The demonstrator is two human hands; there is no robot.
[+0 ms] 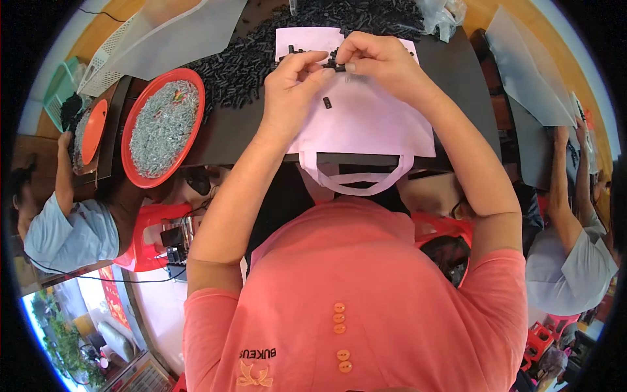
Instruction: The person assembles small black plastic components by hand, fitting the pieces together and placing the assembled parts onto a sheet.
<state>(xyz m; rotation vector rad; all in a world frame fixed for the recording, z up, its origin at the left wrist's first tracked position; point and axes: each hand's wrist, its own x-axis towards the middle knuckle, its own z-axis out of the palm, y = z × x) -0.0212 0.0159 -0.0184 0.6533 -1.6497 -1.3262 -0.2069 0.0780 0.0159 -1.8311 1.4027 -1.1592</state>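
Observation:
Over a pale pink cloth bag (pixel 372 124) spread on the dark table, my two hands meet at a small black plastic piece (pixel 337 68). My left hand (pixel 292 88) is closed, thumb and index finger pinching the piece's left side. From the right, my right hand (pixel 379 62) pinches the other side with thumb and fingertips. Exactly how the piece is built is too small to tell, and the fingers partly cover it. A loose black piece (pixel 327 102) lies on the bag just below my hands. More black pieces sit on the bag's far part, partly hidden behind my fingers.
A large heap of black pieces (pixel 241 72) covers the table's far side. At the left stands a red round tray (pixel 200 98) full of small shiny clear-grey parts. Clear plastic bags (pixel 444 16) lie at the back. People work at tables on the left and right.

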